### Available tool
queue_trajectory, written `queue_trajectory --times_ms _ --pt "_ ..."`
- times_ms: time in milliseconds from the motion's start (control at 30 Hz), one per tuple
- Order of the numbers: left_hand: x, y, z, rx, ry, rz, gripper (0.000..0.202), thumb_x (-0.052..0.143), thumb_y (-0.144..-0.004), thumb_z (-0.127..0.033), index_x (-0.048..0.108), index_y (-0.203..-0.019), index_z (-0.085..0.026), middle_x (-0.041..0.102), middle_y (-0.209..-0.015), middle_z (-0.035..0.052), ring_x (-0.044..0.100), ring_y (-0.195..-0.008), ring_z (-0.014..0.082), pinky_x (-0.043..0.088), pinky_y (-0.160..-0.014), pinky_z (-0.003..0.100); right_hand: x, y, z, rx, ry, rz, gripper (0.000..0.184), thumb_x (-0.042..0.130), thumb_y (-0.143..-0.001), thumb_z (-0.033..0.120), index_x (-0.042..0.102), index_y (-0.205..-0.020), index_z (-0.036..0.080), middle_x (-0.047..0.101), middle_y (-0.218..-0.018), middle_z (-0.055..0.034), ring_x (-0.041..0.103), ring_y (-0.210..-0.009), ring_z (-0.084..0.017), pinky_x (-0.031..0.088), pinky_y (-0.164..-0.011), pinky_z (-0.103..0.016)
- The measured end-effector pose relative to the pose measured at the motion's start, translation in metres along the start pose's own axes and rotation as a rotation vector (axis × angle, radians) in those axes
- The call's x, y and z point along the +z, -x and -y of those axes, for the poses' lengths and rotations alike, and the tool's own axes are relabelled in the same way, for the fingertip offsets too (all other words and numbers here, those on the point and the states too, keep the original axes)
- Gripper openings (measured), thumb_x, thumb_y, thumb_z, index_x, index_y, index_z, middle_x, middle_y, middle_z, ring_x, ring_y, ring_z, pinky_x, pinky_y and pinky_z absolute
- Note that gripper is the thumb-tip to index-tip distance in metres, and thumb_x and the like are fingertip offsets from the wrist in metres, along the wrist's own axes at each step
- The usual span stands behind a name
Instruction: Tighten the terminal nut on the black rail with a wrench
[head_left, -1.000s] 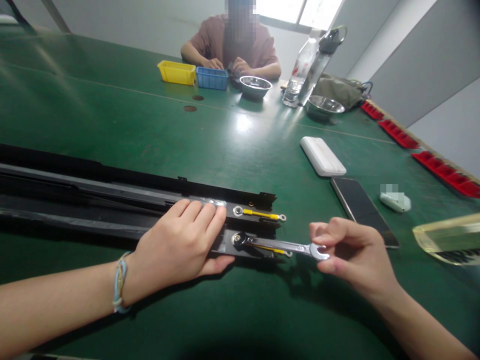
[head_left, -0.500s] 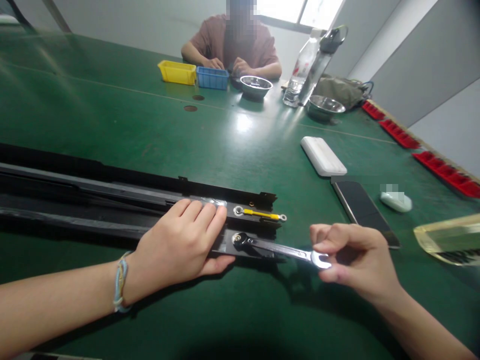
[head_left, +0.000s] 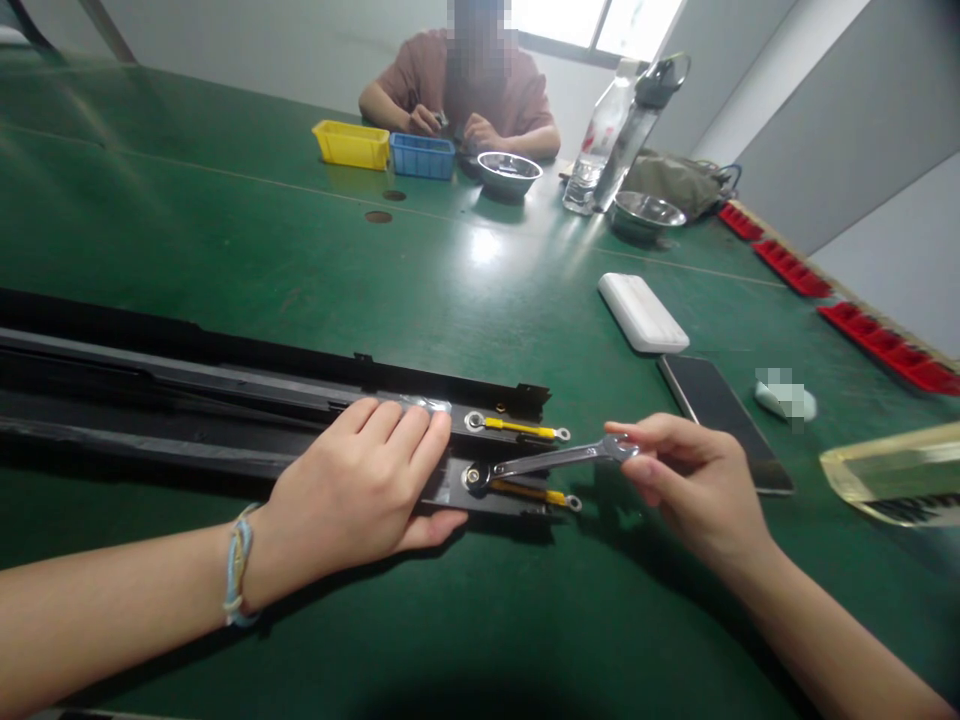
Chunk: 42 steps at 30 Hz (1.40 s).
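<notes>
My left hand [head_left: 360, 480] is wrapped over two long black metal rails [head_left: 247, 385] lying side by side, gripping them near their right ends. Between thumb and fingers, my right hand [head_left: 690, 480] pinches the open end of a combination wrench [head_left: 555, 458]. The wrench's ring end sits around a nut [head_left: 472, 477] on the nearer rail. Under the wrench lies a yellow wire with ring terminals [head_left: 553, 497], partly covered. On the farther rail, a second yellow wire [head_left: 521, 428] is fixed by one ring terminal, its other end sticking out past the rail.
Right of the rails are a white power bank [head_left: 643, 312], a phone [head_left: 724, 425], a pale green mouse-like object [head_left: 785, 398] and a yellow-edged package [head_left: 892, 475]. Across the table, a person sits behind yellow [head_left: 351, 146] and blue bins [head_left: 422, 157], metal bowls and bottles [head_left: 596, 150].
My right hand has swung the wrench's free end away from me, uncovering the nearer yellow wire. My left hand keeps its place. The person opposite has raised one hand slightly with a small object.
</notes>
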<state>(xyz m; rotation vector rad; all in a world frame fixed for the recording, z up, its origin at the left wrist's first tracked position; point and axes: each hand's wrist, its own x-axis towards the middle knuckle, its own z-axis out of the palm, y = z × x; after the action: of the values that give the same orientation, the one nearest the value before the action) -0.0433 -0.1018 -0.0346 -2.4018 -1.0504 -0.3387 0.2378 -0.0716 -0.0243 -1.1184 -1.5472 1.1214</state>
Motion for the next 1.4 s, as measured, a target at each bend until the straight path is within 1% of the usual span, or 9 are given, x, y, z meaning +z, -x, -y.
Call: queue_trajectory --times_ms 133,267,367,533,700,867,1033,1267,1400 --pt "0.0 0.0 0.0 -0.005 -0.002 0.006 0.059 0.04 -0.089 -0.054 0.065 -0.104 -0.002 0.066 -0.084 0.0151 0.061 -0.073 0.0281 0.048 -0.062 0.041 0.001 -0.003 -0.002 -0.014 0.053 -0.024 0.009 0.082 -0.07 0.027 0.077 -0.077 0.023 0.055 -0.043 0.006 0.044 -0.034 -0.008 0.04 -0.039 -0.023" --pt "-0.001 0.001 0.0 -0.006 0.003 0.007 0.059 0.04 -0.089 -0.054 0.065 -0.105 -0.002 0.066 -0.085 0.0149 0.062 -0.074 0.0292 0.049 -0.062 0.041 0.0 -0.004 -0.002 -0.008 0.088 -0.033 0.011 0.08 -0.072 0.029 0.077 -0.081 0.022 0.059 -0.046 0.0048 0.043 -0.034 -0.008 0.039 -0.038 -0.023" --pt "-0.001 0.002 0.0 -0.006 0.002 0.006 0.06 0.039 -0.089 -0.054 0.065 -0.105 -0.002 0.066 -0.085 0.0149 0.063 -0.074 0.0293 0.05 -0.062 0.041 0.0 -0.003 -0.002 -0.021 0.059 -0.019 0.011 0.082 -0.071 0.031 0.076 -0.077 0.023 0.054 -0.043 0.0063 0.045 -0.035 -0.008 0.042 -0.04 -0.023" --pt "0.0 0.001 0.002 -0.005 -0.001 0.012 0.06 0.04 -0.089 -0.054 0.065 -0.104 -0.002 0.067 -0.086 0.0153 0.063 -0.074 0.0294 0.05 -0.061 0.041 0.001 0.001 0.002 -0.044 0.02 0.01 0.021 0.083 -0.068 0.041 0.077 -0.077 0.023 0.062 -0.056 0.0012 0.044 -0.034 -0.008 0.034 -0.032 -0.022" --pt "0.001 0.0 0.002 -0.004 0.0 0.004 0.059 0.039 -0.09 -0.053 0.065 -0.104 -0.003 0.067 -0.086 0.0159 0.062 -0.074 0.0283 0.049 -0.062 0.041 0.003 0.003 0.01 -0.17 0.123 -0.002 0.02 0.086 -0.064 0.043 0.077 -0.069 0.027 0.057 -0.046 0.0029 0.051 -0.044 -0.013 0.053 -0.059 -0.032" --pt "0.002 0.0 0.003 -0.005 0.002 -0.001 0.059 0.041 -0.089 -0.054 0.064 -0.104 -0.002 0.066 -0.086 0.0163 0.06 -0.074 0.0279 0.047 -0.063 0.04 0.004 0.006 0.01 -0.199 0.033 0.124 0.018 0.085 -0.068 0.038 0.074 -0.07 0.024 0.054 -0.045 0.0036 0.045 -0.043 -0.012 0.039 -0.045 -0.028" --pt "0.002 -0.001 0.004 -0.002 -0.006 0.002 0.059 0.041 -0.089 -0.054 0.065 -0.104 -0.002 0.066 -0.085 0.0153 0.06 -0.073 0.0278 0.047 -0.063 0.04 0.005 0.011 0.011 -0.264 0.0 0.277 0.018 0.085 -0.068 0.031 0.07 -0.07 0.022 0.052 -0.044 0.0049 0.041 -0.043 -0.011 0.031 -0.044 -0.026" --pt "0.002 -0.002 0.001 -0.005 0.003 0.007 0.059 0.04 -0.089 -0.054 0.064 -0.105 -0.003 0.067 -0.087 0.0163 0.06 -0.074 0.0279 0.047 -0.063 0.04 0.005 0.01 0.012 -0.212 -0.02 0.226 0.021 0.085 -0.068 0.034 0.069 -0.068 0.02 0.056 -0.046 0.0033 0.044 -0.042 -0.011 0.034 -0.043 -0.026" --pt "0.0 -0.001 0.002 -0.007 0.002 0.005 0.058 0.039 -0.09 -0.054 0.065 -0.104 -0.004 0.067 -0.086 0.0155 0.06 -0.074 0.0275 0.047 -0.063 0.04 0.004 0.007 0.015 -0.206 0.033 0.14 0.018 0.086 -0.066 0.034 0.073 -0.068 0.022 0.056 -0.043 0.0037 0.047 -0.042 -0.012 0.041 -0.046 -0.028"
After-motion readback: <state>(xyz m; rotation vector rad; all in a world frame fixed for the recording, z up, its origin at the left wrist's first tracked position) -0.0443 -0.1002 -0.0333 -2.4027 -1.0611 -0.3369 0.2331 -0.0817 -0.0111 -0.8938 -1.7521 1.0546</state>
